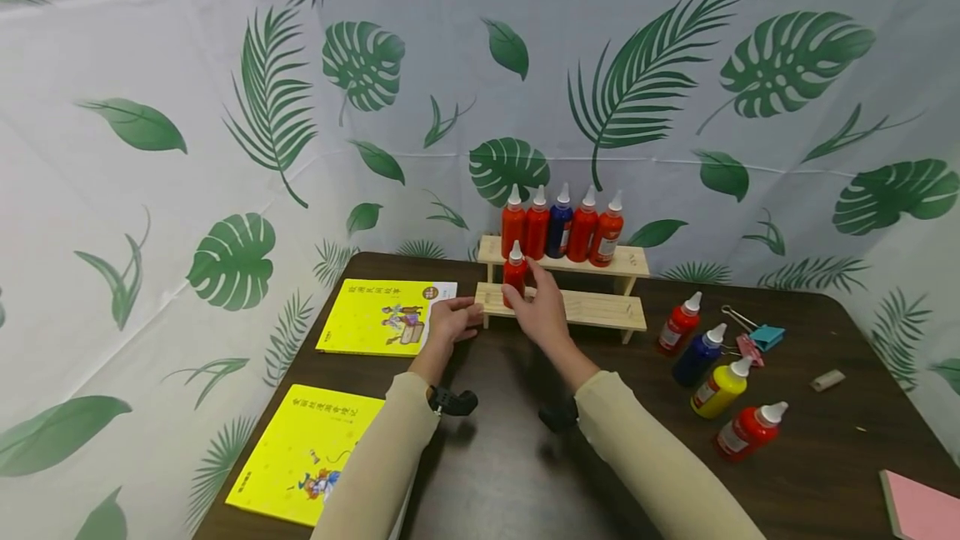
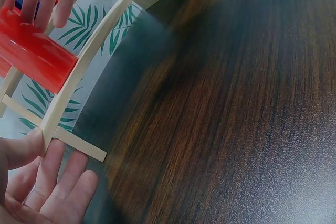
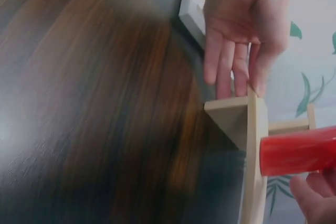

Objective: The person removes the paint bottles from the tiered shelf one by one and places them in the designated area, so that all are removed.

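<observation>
A red paint bottle (image 1: 514, 272) with a white nozzle stands upright at the left end of the lower step of a wooden two-tier rack (image 1: 592, 307). My right hand (image 1: 543, 311) holds this bottle between thumb and fingers; in the right wrist view the bottle's base (image 3: 273, 156) meets the step. At the rack's left end, my left hand (image 1: 450, 323) pinches the edge of the lower step, with the thumb (image 2: 29, 142) above and fingers underneath. On the upper tier stand several red bottles (image 1: 582, 227) and a dark blue bottle (image 1: 558, 227).
To the right on the dark table (image 1: 495, 448) stand several more bottles, among them a yellow bottle (image 1: 720, 390) and a blue bottle (image 1: 697, 357). Binder clips (image 1: 765, 337) lie beyond them. Two yellow books (image 1: 382, 315) lie left, a pink pad (image 1: 926, 507) far right.
</observation>
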`<state>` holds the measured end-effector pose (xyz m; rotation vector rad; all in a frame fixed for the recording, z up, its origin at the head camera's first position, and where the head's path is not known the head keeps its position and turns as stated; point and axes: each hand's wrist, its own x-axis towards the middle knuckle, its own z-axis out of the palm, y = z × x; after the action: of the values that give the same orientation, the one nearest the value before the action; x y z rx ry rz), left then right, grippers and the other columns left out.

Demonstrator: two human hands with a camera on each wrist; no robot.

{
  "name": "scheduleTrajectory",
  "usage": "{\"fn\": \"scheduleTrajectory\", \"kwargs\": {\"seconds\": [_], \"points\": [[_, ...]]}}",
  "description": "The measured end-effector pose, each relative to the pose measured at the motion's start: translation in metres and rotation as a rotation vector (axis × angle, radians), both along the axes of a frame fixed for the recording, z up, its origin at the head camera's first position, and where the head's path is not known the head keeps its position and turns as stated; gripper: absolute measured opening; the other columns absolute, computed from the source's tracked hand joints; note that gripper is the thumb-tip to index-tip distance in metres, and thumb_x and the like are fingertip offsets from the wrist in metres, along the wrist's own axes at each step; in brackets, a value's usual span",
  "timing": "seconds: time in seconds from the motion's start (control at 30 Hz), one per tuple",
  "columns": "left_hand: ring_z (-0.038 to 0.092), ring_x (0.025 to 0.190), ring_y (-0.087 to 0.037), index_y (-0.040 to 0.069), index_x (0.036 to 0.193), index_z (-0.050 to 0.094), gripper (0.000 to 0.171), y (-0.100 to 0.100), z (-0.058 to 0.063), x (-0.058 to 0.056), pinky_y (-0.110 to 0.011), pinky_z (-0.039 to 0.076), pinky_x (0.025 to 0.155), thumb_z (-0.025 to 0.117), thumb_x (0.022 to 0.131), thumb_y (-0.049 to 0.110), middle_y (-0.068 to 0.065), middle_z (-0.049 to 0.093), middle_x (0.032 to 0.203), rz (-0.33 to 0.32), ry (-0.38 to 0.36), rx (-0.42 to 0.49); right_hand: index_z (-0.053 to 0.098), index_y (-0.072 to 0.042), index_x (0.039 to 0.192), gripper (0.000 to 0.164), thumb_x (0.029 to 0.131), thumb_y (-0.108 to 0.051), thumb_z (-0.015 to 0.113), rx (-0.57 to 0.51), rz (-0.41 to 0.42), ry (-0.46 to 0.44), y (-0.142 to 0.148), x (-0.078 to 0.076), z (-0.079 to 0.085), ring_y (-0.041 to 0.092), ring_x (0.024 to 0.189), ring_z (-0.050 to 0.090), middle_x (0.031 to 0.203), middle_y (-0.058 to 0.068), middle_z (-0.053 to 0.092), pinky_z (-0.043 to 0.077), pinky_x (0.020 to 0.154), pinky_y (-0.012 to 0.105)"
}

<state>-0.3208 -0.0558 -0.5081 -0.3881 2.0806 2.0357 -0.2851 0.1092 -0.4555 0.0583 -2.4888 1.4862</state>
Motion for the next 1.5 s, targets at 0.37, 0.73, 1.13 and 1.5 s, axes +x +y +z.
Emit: {"fn": "scheduleTrajectory", "kwargs": {"seconds": [0.37,0.73,1.13,1.5], "points": [[0.071,0.090,-0.025,0.003,0.117,0.066,0.032,0.000,0.002,-0.001,-0.034,0.059,0.071,0.069,0.089,0.018,-0.015,0.072,0.101,0.012,-0.005,-0.012,0.045,-0.009,0.138,0.052,0.093,-0.024,0.064,-0.018,-0.069,-0.041,-0.007,-0.014,0.001,0.031,0.118,0.051,0.133,0.013,0.052,0.041,0.104,0.046],[0.071,0.089,-0.024,0.004,0.116,0.066,0.032,0.001,-0.001,0.000,-0.036,0.059,0.073,0.070,0.088,0.019,-0.015,0.072,0.100,0.011,0.003,-0.011,0.048,-0.009,0.134,0.047,0.092,-0.018,0.066,-0.159,-0.021,0.008,0.020,0.016,-0.006,0.030,0.117,0.053,0.127,0.013,0.054,0.051,0.093,0.043],[0.071,0.089,-0.024,0.004,0.117,0.066,0.033,0.001,-0.006,-0.002,-0.035,0.059,0.072,0.070,0.088,0.019,-0.015,0.072,0.100,0.017,0.007,-0.020,0.047,-0.010,0.136,0.054,0.089,-0.027,0.068,-0.112,-0.134,-0.046,0.090,0.106,-0.016,0.029,0.117,0.055,0.131,0.013,0.055,0.050,0.091,0.040],[0.071,0.089,-0.025,0.004,0.116,0.067,0.032,0.001,-0.004,-0.002,-0.035,0.059,0.071,0.070,0.088,0.018,-0.014,0.072,0.098,0.013,0.010,-0.013,0.043,-0.007,0.141,0.064,0.089,-0.035,0.067,-0.028,-0.412,-0.288,0.144,0.198,-0.038,0.036,0.121,0.050,0.139,0.020,0.048,0.054,0.082,0.029]]}}
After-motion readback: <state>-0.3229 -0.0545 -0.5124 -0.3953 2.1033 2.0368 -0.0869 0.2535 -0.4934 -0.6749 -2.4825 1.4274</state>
